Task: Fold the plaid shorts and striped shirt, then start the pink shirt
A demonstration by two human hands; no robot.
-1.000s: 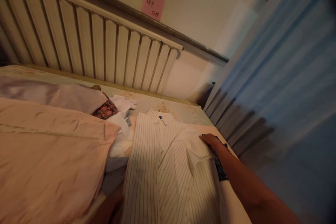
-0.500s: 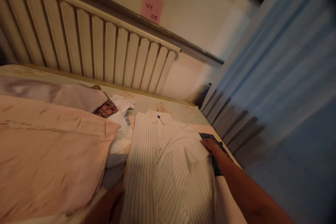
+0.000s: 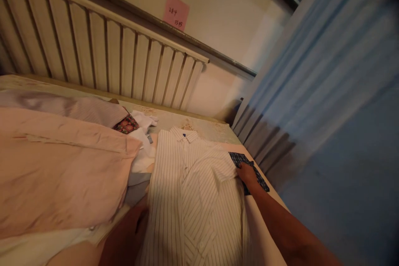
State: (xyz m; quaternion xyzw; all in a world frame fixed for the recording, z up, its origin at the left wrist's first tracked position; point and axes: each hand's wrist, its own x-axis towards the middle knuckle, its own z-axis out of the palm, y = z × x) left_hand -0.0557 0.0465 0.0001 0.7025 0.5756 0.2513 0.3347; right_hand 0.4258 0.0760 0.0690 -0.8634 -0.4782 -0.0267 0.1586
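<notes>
One side of our shirt [image 3: 166,183] looks folded in, but its length remains to fold, so we judge the work partly done. It lies beside the pink cloth [image 3: 71,178], our right hand [image 3: 247,173] pinching its edge; our left hand [image 3: 141,216] is too shadowed for us to tell its grip.

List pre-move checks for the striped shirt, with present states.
1. Striped shirt collar visible, front up: ok.
2. Right hand at sleeve edge: ok; grip cannot tell.
3. Left hand gripping shirt: cannot tell, too dark.
4. Sleeve flat: not ok, creased.
5. Gap to pink cloth: ok.
6. Whole hem in view: not ok, shirt runs off the bottom.
</notes>
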